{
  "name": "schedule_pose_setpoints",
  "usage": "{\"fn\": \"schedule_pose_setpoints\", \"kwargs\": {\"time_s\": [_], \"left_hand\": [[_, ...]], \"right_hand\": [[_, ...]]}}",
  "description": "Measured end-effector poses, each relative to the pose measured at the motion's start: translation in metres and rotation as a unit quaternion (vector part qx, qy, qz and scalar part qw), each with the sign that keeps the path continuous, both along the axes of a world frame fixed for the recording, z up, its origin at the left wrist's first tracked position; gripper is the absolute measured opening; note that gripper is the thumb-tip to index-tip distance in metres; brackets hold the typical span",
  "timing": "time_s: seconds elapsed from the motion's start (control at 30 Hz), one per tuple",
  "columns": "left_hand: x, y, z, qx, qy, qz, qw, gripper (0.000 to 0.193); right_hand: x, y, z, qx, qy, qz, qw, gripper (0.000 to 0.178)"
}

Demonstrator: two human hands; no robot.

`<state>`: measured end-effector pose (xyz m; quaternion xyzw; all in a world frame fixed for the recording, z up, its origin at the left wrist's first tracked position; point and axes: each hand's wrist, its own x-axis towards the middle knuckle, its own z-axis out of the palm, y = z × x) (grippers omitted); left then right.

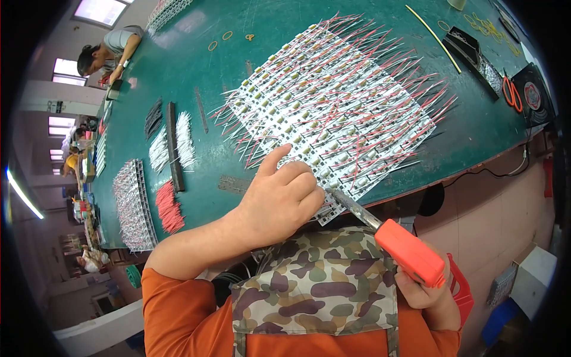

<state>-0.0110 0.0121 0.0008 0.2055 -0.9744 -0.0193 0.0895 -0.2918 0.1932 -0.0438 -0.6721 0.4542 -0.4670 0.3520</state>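
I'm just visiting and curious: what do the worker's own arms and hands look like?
The left hand and right hand show no gloves. Orange sleeves end short of the wrists; the left forearm is bare, with no watch visible.

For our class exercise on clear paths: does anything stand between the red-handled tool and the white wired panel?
Nothing visible does: the red-handled tool, in the right hand, has its tip over the white wired panel. The left hand is close beside the tip.

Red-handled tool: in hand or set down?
In hand: the right hand holds its red handle, metal shaft angled toward the white boards.
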Motion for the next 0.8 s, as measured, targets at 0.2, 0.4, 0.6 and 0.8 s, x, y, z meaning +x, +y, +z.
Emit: {"fn": "schedule_pose_setpoints", "kwargs": {"time_s": [0.2,0.4,0.6,0.8], "left_hand": [[-0.001,0.0,0.0,-0.002,-0.003,-0.002,1.0,0.015],[-0.001,0.0,0.001,0.001,-0.005,-0.002,1.0,0.015],[-0.001,0.0,0.0,-0.004,-0.009,-0.002,1.0,0.014],[-0.001,0.001,0.001,-0.006,-0.011,-0.001,1.0,0.014]], "right_hand": [[-0.002,0.0,0.003,0.013,-0.013,0.001,1.0,0.061],[-0.013,0.024,-0.007,0.034,0.043,-0.006,0.998,0.056],[-0.013,0.022,-0.01,0.008,0.041,-0.021,0.999,0.054],[-0.006,0.011,-0.003,-0.002,0.028,-0.01,1.0,0.056]]}}
